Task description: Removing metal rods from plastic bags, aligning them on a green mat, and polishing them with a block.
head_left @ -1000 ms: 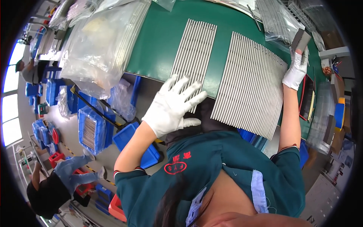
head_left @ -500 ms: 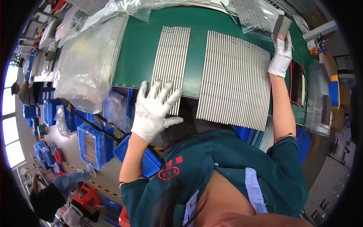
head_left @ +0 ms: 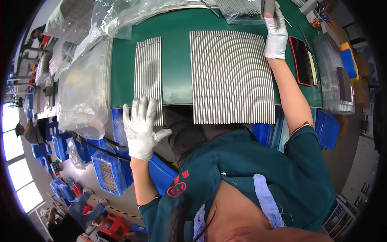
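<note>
My left hand (head_left: 140,131), in a white glove, has its fingers spread and holds nothing. Its fingertips overlap the lower part of a narrow row of thin metal rods (head_left: 148,66); whether they press on it I cannot tell. To the right lies a wider row of similar metal rods (head_left: 231,76), side by side, their near ends sticking out past the table edge. Beyond its far right corner, my gloved right hand (head_left: 276,42) is closed on a grey-brown rectangular block (head_left: 267,7), partly cut off by the top of the picture.
The rods lie on a green tabletop (head_left: 176,52). Clear plastic bags (head_left: 82,90) cover stacked rods at left, and another bagged bundle (head_left: 240,10) sits at the far edge. A red-edged phone (head_left: 300,60) lies at right, near clear plastic trays (head_left: 328,76). Blue crates (head_left: 109,171) stand below.
My view has shifted, so the rods and table appear further left. My right hand has moved farther away with the block, past the wide row's corner. The left hand stays spread by the narrow row.
</note>
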### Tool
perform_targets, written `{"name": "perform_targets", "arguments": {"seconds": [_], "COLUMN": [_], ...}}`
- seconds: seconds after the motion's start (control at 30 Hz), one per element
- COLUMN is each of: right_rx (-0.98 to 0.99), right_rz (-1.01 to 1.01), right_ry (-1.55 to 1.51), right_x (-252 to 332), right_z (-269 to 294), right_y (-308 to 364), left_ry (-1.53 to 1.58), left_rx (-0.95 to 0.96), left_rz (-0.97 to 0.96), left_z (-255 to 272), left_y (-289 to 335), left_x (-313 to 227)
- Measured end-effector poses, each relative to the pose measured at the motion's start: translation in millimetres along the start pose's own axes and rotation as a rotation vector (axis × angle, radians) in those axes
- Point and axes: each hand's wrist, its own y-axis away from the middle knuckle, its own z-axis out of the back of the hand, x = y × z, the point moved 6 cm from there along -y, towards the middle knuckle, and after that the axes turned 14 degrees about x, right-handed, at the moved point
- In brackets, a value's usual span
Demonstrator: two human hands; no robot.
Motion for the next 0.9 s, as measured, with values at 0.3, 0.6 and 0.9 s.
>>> {"name": "perform_targets", "arguments": {"seconds": [0.3, 0.6, 0.9], "right_rx": [0.01, 0.009, 0.059], "right_rz": [0.018, 0.028, 0.121], "right_ry": [-0.022, 0.14, -0.038], "right_x": [6.1, 6.2, 7.1], "right_z": [-4.0, -0.7, -2.4], "right_y": [5.2, 1.6, -3.2], "left_ry": [0.186, 0.184, 0.036], "left_rx": [0.14, 0.105, 0.109], "left_rz": [-0.379, -0.319, -0.139], "left_z": [12.3, 0.9, 0.6], "left_y": [-33.2, -19.5, -17.9], "left_x": [-112.8, -90.6, -48.8]}}
